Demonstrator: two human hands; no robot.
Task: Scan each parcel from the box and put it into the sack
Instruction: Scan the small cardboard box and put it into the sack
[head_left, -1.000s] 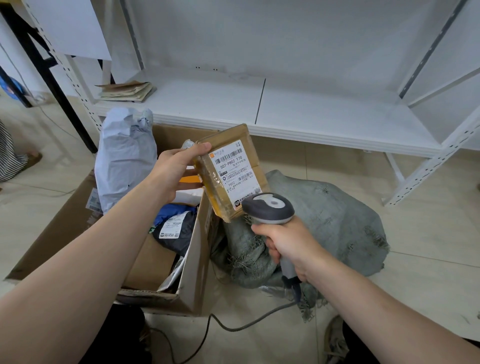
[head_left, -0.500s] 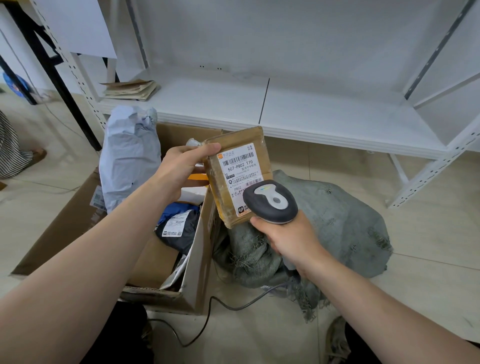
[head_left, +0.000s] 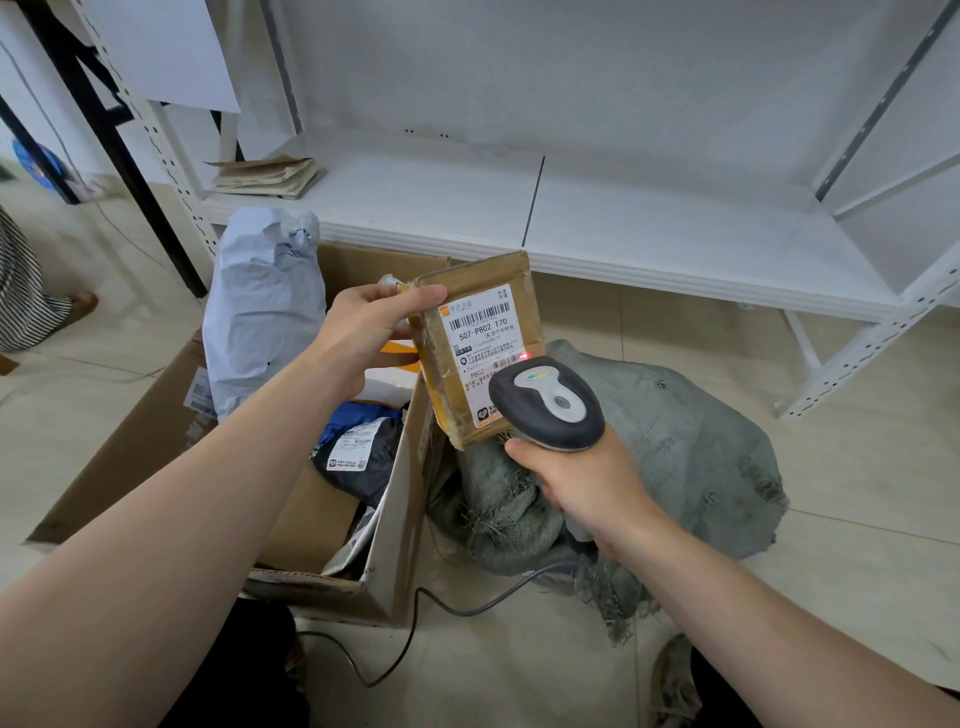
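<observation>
My left hand (head_left: 366, 340) grips a small brown cardboard parcel (head_left: 480, 312) by its left edge, holding it upright above the box's right wall with its white label facing me. My right hand (head_left: 582, 480) holds a grey barcode scanner (head_left: 548, 402) just below and in front of the parcel. A red light spot shows on the label. The open cardboard box (head_left: 400, 525) on the floor at left holds several parcels, among them a tall grey bag (head_left: 262, 312) and a dark one (head_left: 363, 454). The grey-green woven sack (head_left: 691, 457) lies on the floor at right.
A white metal shelf (head_left: 597, 228) runs behind the box and sack, with a stack of brown envelopes (head_left: 270, 176) on it. The scanner's cable (head_left: 426, 621) trails across the tiled floor. Another person's striped sleeve (head_left: 21, 291) shows at the far left.
The scanner has risen and moved closer to the parcel's label, and a red light now shows on the label. The parcel stays in my left hand.
</observation>
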